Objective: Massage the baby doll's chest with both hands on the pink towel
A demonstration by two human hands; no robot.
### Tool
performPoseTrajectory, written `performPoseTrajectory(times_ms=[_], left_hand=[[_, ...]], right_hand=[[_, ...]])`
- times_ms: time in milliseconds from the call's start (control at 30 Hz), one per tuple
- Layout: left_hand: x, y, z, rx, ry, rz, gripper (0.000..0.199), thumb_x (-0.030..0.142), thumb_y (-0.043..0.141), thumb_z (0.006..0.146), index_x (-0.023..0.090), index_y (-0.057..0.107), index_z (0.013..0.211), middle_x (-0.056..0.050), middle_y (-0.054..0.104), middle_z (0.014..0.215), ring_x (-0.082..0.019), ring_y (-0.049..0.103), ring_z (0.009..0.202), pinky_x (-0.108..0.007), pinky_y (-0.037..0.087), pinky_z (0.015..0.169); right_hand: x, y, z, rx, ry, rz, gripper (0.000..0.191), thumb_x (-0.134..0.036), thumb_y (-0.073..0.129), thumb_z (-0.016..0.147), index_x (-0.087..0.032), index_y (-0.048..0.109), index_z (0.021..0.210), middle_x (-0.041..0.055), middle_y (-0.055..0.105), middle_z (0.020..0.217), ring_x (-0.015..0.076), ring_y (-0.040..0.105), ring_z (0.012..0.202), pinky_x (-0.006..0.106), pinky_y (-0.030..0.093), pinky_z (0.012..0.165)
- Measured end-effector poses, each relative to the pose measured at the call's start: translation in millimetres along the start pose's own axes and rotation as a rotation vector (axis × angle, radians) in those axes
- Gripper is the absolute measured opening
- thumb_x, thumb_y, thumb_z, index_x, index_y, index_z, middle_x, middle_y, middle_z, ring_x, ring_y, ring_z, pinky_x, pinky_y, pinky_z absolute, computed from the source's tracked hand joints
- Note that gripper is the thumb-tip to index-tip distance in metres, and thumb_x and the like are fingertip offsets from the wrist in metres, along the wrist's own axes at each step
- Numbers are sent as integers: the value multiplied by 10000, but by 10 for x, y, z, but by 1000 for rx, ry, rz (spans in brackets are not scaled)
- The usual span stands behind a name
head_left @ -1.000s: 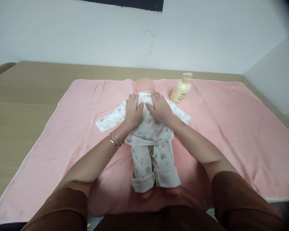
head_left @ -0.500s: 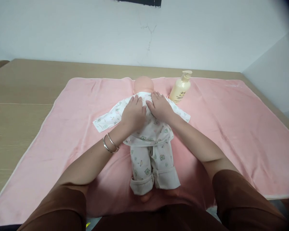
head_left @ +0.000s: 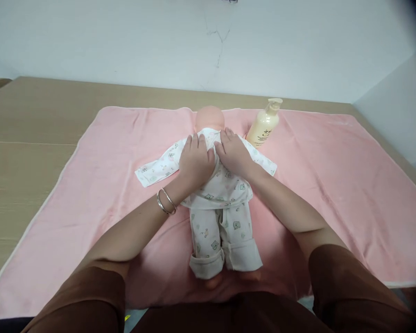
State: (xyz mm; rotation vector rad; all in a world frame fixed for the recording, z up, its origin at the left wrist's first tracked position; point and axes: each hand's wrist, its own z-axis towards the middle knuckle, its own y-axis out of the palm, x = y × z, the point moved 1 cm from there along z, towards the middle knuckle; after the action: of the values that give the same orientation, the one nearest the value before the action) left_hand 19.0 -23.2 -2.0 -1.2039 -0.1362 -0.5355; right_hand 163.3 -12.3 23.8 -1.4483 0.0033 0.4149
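Pale wall [head_left: 125, 46], pink blanket [head_left: 90, 222], dressed doll [head_left: 225, 189]

The cracked wall rises behind a wood-toned desk [head_left: 38, 111], and the blanket is spread over much of its top. The doll lies on the blanket, near the middle, its bald head [head_left: 210, 118] toward the wall and its legs toward the person; it seems to be on its front. It wears a printed white shirt [head_left: 211, 199] and matching trousers [head_left: 206, 231] with turned-up cuffs. A cream pump bottle [head_left: 263, 127] stands just beyond the sleeve [head_left: 264, 161] on the right.

The left hand [head_left: 197, 159] rests palm down on the upper part of the shirt, fingers extended and slightly parted; two silver bangles [head_left: 158, 201] circle that wrist. The right hand [head_left: 235, 153] lies just beside it, fingers close together, thumb angled toward the left hand. Neither pinches anything.

The doll probably handles as a light load, with a firm, smooth head and thin, soft clothing that can bunch or slide. The trunk, taken from both sides below the arms, looks the best hold; a sleeve alone would likely just stretch.
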Motion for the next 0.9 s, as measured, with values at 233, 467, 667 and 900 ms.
performPoseTrajectory(times_ms=[233,467,667,900], left_hand=[[-156,61,144,3,-50,-68,604,415,386,1030,12,555,1448,-275,590,1523,-419,474,1521,-591,327,1310],[71,-95,-10,33,0,-17,497,329,440,992,46,619,1360,-266,660,1385,-415,588,1355,-592,457,1192],[-192,-26,241,42,-57,-119,428,351,389,1015,120,665,1246,-199,707,1286,-354,622,1275,-533,478,1193],[-20,30,-17,12,-76,-91,678,447,386,1033,-38,470,1500,-326,468,1617,-445,379,1580,-630,267,1327]], right_hand=[[-119,-30,-137,45,-26,2,591,-300,307,1099,61,510,1520,289,516,1597,370,449,1551,484,309,1323],[151,-9,103,-32,33,52,679,-359,317,1090,80,351,1607,295,313,1718,395,262,1645,559,236,1344],[-80,-95,-134,61,-26,-52,534,-323,300,1086,13,642,1319,283,671,1393,396,580,1378,522,414,1215],[117,-1,112,-7,43,87,615,-464,362,1095,5,561,1439,279,498,1609,395,439,1532,549,314,1288]])
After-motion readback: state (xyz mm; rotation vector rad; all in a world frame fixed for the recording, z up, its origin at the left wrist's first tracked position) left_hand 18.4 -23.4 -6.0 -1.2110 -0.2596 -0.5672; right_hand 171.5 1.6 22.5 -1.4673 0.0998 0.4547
